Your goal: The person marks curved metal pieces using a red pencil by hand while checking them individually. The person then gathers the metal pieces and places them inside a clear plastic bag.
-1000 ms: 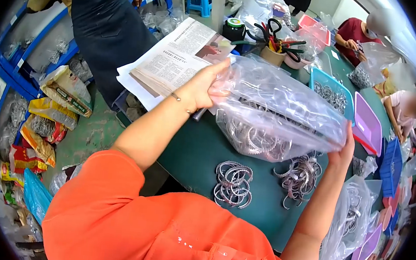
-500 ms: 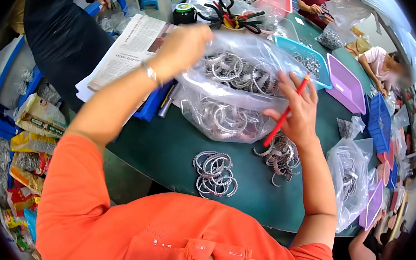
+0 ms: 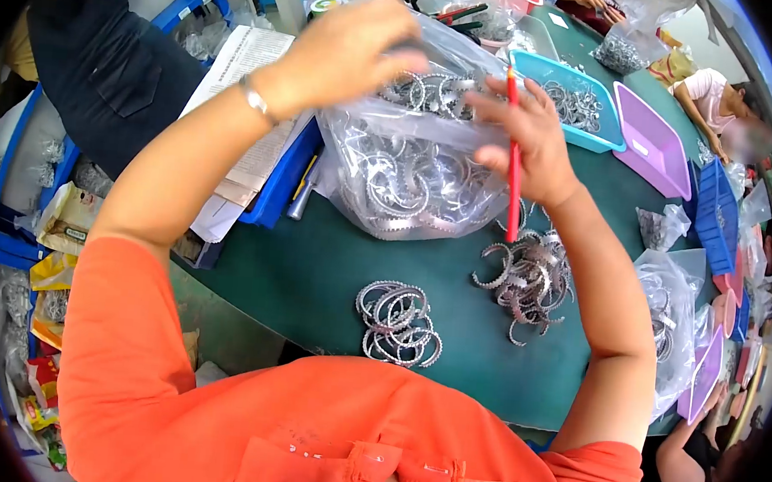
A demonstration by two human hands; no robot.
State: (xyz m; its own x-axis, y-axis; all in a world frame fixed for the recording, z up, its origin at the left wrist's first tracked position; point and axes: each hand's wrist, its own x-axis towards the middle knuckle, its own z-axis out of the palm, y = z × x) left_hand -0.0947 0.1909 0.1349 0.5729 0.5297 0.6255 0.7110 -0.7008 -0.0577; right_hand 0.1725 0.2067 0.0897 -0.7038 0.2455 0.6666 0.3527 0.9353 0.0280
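Clear bag [image 3: 391, 173] of bangles [image 3: 430, 86] is parked on the worktop [image 3: 310, 280]. A red pen [image 3: 514, 174] is loosely held in the right hand's [image 3: 534, 144] grip; can't be told if anything's pinched by the left hand [image 3: 351, 52], too blurry. Bangles could get spilled if the bag's mouth is left slack, or plastic snagged by that pen.

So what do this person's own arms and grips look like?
The left sleeve and right sleeve are short and orange-red. Below them, both arms are bare. A thin, silvery bracelet circles the left wrist. The left grip and right grip are ungloved.
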